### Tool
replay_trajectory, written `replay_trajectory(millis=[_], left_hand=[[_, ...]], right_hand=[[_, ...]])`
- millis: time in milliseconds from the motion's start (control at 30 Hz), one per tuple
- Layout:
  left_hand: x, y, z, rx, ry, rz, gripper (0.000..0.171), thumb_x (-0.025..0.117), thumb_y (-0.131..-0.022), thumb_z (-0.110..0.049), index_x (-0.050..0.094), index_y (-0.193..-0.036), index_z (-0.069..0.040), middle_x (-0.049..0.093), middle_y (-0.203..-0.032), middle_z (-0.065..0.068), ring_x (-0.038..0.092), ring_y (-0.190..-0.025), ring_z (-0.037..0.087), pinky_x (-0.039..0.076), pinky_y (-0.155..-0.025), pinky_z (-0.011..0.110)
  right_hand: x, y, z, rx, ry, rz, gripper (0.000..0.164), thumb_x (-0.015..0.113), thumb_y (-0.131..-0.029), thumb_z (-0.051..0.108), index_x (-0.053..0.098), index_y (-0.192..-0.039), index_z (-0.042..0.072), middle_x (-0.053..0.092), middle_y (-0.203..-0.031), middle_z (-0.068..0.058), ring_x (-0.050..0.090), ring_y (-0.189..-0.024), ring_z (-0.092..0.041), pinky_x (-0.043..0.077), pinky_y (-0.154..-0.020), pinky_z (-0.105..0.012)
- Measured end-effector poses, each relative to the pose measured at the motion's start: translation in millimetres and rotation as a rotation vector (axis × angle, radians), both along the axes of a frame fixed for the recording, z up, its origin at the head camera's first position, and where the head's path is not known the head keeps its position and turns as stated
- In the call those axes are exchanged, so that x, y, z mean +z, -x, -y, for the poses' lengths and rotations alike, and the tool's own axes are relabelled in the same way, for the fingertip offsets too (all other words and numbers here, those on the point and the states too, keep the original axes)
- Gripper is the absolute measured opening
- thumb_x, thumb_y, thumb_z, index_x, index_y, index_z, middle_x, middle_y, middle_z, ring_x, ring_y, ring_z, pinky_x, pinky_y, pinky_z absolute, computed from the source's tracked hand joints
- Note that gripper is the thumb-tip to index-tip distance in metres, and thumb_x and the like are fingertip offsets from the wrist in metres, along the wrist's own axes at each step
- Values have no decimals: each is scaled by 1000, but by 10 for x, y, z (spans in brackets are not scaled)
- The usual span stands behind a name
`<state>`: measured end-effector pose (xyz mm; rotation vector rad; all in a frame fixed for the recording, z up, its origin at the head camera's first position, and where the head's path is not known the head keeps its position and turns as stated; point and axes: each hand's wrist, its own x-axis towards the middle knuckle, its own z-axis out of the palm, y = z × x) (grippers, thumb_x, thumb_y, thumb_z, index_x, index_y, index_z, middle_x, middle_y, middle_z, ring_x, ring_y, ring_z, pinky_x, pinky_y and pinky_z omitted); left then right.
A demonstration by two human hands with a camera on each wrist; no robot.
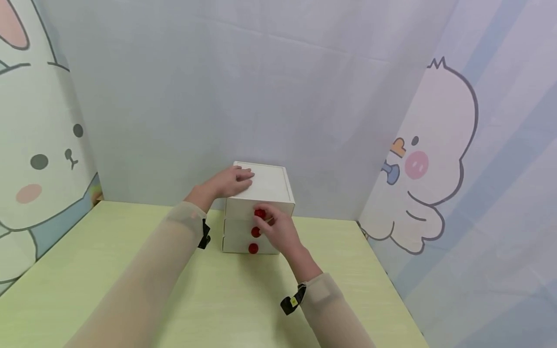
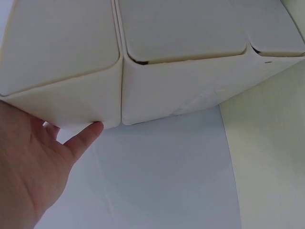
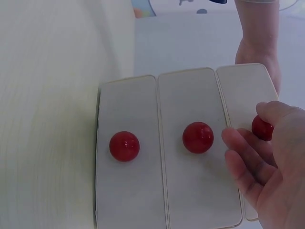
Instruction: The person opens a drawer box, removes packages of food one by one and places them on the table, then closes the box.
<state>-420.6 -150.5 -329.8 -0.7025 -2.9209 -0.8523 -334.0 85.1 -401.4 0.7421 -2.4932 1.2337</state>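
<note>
A small white chest of drawers stands on the table, with red round knobs down its front. My left hand rests on the left part of its top, fingers extended; in the left wrist view the thumb lies along the side near the upper edge. At the front, my right hand pinches the top drawer's red knob between thumb and index finger, the other fingers bent below. The middle knob and the bottom knob are untouched. All drawers sit closed.
The light yellow-green table runs toward me and out to both sides. Behind the chest hangs a plain pale curtain. Side curtains carry a cartoon rabbit on the left and a cartoon duck on the right.
</note>
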Motion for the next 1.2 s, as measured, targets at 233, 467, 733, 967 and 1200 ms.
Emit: replay_trajectory(millis=[233,467,733,967,1200], left_hand=[[20,-7,-12,-10,10,-3,59,41,-116,-41,45,-169,-14,27,-183,7,11,-173,38,15,-139,63],[8,-19,-8,6,-27,30,59,43,-116,-43,45,-169,-18,33,-182,5,17,-172,37,20,-137,63],[9,-4,0,6,-35,28,59,42,-116,-42,45,-169,-17,32,-182,5,17,-172,37,19,-138,63],[-4,-3,-11,-7,-33,21,59,40,-116,-41,45,-169,-17,32,-182,6,17,-172,37,19,-138,63],[-22,17,-6,5,-31,21,60,40,-115,-41,46,-169,-17,32,-182,6,17,-172,37,19,-138,63]], right_hand=[[1,9,16,12,55,42,26,77,-104,16,76,-131,15,76,-93,-8,74,-74,-14,63,-67,-26],[-35,25,17,25,113,83,25,77,-104,16,76,-129,15,76,-94,-11,73,-71,-16,60,-63,-25],[-41,26,30,27,135,69,26,78,-103,14,77,-129,14,79,-96,-12,72,-70,-18,58,-62,-23],[-79,16,28,35,160,62,24,77,-103,13,78,-128,13,77,-94,-11,73,-68,-19,58,-61,-24],[-96,17,28,49,155,56,25,77,-103,12,78,-129,13,77,-95,-11,71,-69,-14,59,-63,-23]])
